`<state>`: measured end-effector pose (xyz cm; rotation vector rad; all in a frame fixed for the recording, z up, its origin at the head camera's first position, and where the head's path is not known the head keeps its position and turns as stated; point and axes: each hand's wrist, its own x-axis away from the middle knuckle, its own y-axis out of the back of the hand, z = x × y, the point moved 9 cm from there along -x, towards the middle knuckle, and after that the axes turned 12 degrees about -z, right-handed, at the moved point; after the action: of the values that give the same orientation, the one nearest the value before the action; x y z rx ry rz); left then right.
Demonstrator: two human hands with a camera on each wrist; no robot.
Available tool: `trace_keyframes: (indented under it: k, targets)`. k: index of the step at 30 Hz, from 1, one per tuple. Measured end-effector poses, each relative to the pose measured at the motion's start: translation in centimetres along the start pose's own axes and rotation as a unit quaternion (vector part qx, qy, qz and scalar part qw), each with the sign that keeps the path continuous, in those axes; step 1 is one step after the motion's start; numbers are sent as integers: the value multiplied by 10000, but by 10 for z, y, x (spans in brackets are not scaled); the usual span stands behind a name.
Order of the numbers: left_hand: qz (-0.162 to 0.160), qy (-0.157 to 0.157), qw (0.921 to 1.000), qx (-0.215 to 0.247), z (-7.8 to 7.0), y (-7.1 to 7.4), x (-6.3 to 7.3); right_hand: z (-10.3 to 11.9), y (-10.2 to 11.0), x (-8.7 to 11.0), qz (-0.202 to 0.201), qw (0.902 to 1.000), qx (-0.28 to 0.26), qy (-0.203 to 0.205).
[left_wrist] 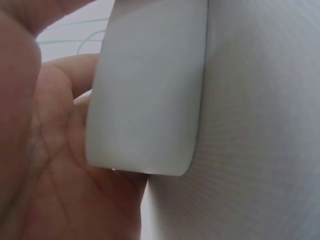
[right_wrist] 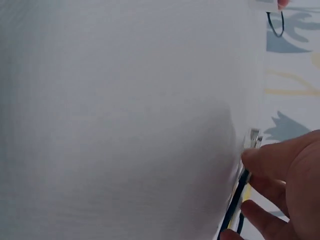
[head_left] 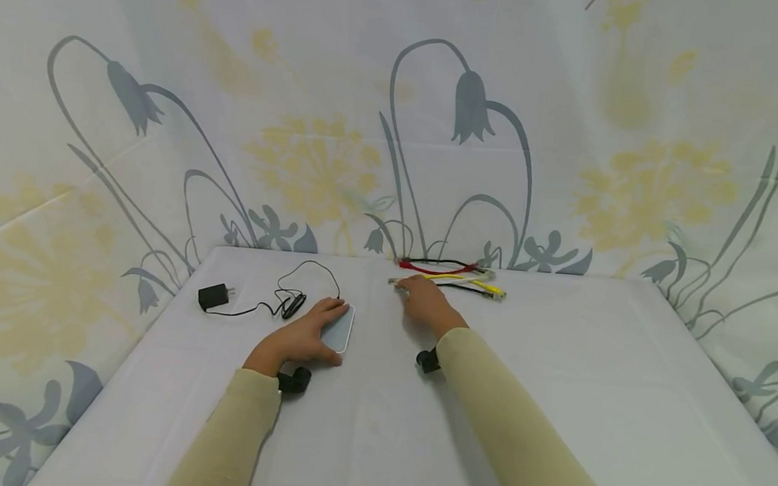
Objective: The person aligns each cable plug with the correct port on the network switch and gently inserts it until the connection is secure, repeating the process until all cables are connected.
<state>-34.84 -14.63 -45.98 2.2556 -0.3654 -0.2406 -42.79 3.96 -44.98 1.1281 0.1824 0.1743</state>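
Note:
My left hand [head_left: 301, 335] grips a flat white box-shaped device [head_left: 338, 333], thumb at the near edge and fingers at the far edge. In the left wrist view the device's smooth white side [left_wrist: 145, 95] faces the camera, close to the table cloth. A thin black cord [head_left: 322, 266] runs from the device's far end. At the back of the table my right hand [head_left: 428, 306] pinches a black network cable [right_wrist: 232, 207] near its clear plug [right_wrist: 254, 134]. Yellow cable shows beside it, partly hidden by the fingers.
A black power adapter [head_left: 213, 296] lies at the left, its cord bundled in a black coil [head_left: 293, 305]. Red cable [head_left: 437, 270], yellow cable [head_left: 490, 288] and other network cables lie along the back edge. Patterned cloth [head_left: 326, 171] hangs behind the white table [head_left: 556, 375].

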Motion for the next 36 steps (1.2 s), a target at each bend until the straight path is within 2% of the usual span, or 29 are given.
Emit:
trace_keyframes:
  k: [5, 12, 22, 27, 36]
  targets:
    - [-7, -7, 10000, -19, 0, 0, 0, -3, 4, -1, -255, 9992, 310, 74]
    - [-14, -26, 10000, -21, 1, 0, -1, -6, 5, 0, -227, 9988, 419, 128]
    - [-12, 3, 10000, -23, 0, -1, -1, -6, 3, 4, -145, 9993, 183, 280]
    - [-11, 28, 10000, -52, 1, -2, -1, -3, 3, 9, -160, 9986, 119, 500]
    - [-15, 43, 10000, -35, 1, -1, -1, -1, 3, 19, -249, 9968, -395, 645]
